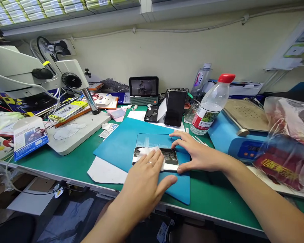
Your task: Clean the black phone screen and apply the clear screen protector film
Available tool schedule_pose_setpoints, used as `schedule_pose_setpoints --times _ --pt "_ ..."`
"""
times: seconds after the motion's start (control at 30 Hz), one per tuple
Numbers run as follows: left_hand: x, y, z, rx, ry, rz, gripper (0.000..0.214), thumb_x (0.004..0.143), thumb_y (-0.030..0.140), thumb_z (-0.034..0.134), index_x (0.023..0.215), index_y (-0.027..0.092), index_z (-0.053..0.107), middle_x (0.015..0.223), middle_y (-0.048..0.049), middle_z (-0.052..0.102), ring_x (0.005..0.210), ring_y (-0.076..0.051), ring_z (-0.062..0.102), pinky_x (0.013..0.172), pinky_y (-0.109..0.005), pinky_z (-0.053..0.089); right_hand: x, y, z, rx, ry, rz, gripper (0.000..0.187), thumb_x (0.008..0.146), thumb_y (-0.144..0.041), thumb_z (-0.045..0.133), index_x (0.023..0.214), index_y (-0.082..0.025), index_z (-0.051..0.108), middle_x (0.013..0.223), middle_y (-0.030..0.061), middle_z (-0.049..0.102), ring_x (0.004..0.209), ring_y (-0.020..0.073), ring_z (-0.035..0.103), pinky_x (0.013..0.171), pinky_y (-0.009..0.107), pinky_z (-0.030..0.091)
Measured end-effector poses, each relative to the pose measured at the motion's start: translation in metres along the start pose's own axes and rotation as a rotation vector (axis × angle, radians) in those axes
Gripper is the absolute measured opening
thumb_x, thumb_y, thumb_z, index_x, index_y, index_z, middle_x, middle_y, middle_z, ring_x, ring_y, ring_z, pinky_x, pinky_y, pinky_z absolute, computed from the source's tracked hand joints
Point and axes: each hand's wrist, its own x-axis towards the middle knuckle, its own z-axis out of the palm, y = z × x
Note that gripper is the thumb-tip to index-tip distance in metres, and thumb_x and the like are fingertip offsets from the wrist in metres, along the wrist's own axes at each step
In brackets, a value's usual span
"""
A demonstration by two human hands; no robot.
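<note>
A phone [170,158] lies flat on a blue work mat [121,145], its glossy face up. My left hand [144,185], with a ring on one finger, presses a white wipe [148,152] onto the phone's left part, fingers stretched flat over it. My right hand [195,152] grips the phone's right end, fingers on the far edge and thumb at the near edge, holding it still.
A microscope [35,72] on a white base [76,133] stands at the left. A water bottle [211,104], a propped black phone [175,108], a small screen [143,88], a blue heating machine [240,135] and a plastic bag [288,141] ring the mat. The table's front edge [66,179] is near.
</note>
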Motion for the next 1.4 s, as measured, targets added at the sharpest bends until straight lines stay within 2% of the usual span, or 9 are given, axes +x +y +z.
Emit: schedule_pose_setpoints --times 0.1,0.2,0.3,0.4,0.53,0.67,0.9,1.13,1.4 --pt "-0.015 -0.023 -0.006 0.055 0.01 -0.033 0.078 0.109 0.064 0.015 0.155 0.012 0.051 0.164 -0.0124 0.046 0.154 -0.032 0.043 0.123 -0.057 0.043 0.0 0.0 0.0 -0.008 -0.016 0.014 0.079 0.068 -0.075 0.081 0.121 -0.02 0.063 0.166 0.0204 0.034 0.158 0.0407 0.024 0.127 0.06 0.029" --pt "-0.023 -0.03 -0.008 0.084 0.017 -0.066 0.079 0.109 0.064 0.015 0.156 0.009 0.05 0.163 -0.0142 0.046 0.153 -0.034 0.044 0.122 -0.061 0.043 -0.001 -0.001 0.0 0.002 -0.022 0.028 0.078 0.068 -0.075 0.082 0.12 -0.02 0.063 0.166 0.0206 0.034 0.158 0.0405 0.024 0.126 0.06 0.03" --pt "-0.018 -0.014 -0.008 0.038 0.016 -0.066 0.077 0.109 0.064 0.021 0.153 0.01 0.053 0.161 -0.0145 0.051 0.152 -0.036 0.046 0.122 -0.06 0.043 -0.001 0.0 0.0 0.006 -0.014 0.023 0.079 0.068 -0.074 0.082 0.121 -0.019 0.063 0.165 0.0213 0.035 0.158 0.0407 0.025 0.127 0.059 0.03" --pt "-0.003 0.015 -0.007 -0.102 -0.044 0.048 0.068 0.109 0.065 0.027 0.147 0.019 0.06 0.157 -0.0086 0.058 0.15 -0.032 0.05 0.124 -0.056 0.042 -0.002 0.001 0.001 0.001 0.005 -0.008 0.076 0.07 -0.072 0.082 0.12 -0.019 0.064 0.164 0.0216 0.037 0.158 0.0403 0.026 0.126 0.059 0.03" --pt "0.018 0.036 -0.005 -0.166 -0.062 0.08 0.062 0.108 0.063 0.035 0.137 0.019 0.066 0.149 -0.0091 0.065 0.143 -0.031 0.056 0.123 -0.056 0.043 -0.002 0.002 0.001 0.006 0.023 -0.031 0.07 0.072 -0.07 0.081 0.117 -0.019 0.065 0.161 0.0215 0.04 0.156 0.0398 0.029 0.125 0.059 0.031" --pt "0.019 0.023 -0.003 -0.174 -0.065 0.072 0.063 0.109 0.061 0.034 0.148 0.017 0.057 0.16 -0.0086 0.055 0.151 -0.029 0.048 0.126 -0.054 0.039 -0.001 0.003 0.002 0.027 0.019 -0.029 0.069 0.071 -0.069 0.083 0.117 -0.019 0.065 0.161 0.0218 0.04 0.156 0.0402 0.029 0.125 0.059 0.031" --pt "-0.005 -0.011 -0.008 -0.029 -0.035 -0.05 0.058 0.11 0.053 0.042 0.153 0.015 0.053 0.163 -0.0124 0.048 0.154 -0.031 0.043 0.124 -0.056 0.042 0.001 0.007 0.004 0.066 0.036 -0.053 0.07 0.069 -0.069 0.083 0.115 -0.02 0.064 0.16 0.0204 0.041 0.156 0.0405 0.027 0.126 0.059 0.029" --pt "-0.004 0.0 -0.009 0.026 -0.004 -0.03 0.063 0.108 0.055 0.045 0.152 0.01 0.052 0.161 -0.0178 0.05 0.153 -0.035 0.044 0.122 -0.056 0.044 0.003 0.007 0.003 0.048 0.065 -0.072 0.07 0.068 -0.071 0.084 0.114 -0.021 0.065 0.133 0.0156 0.053 0.131 0.0366 0.045 0.113 0.057 0.042" --pt "0.023 0.017 -0.012 -0.008 -0.074 0.077 0.068 0.108 0.062 0.039 0.151 0.011 0.052 0.161 -0.0154 0.053 0.154 -0.033 0.044 0.123 -0.05 0.041 0.005 0.003 0.001 0.037 0.053 -0.088 0.069 0.075 -0.073 0.077 0.115 -0.018 0.066 0.114 0.0131 0.06 0.112 0.0336 0.051 0.097 0.051 0.047"
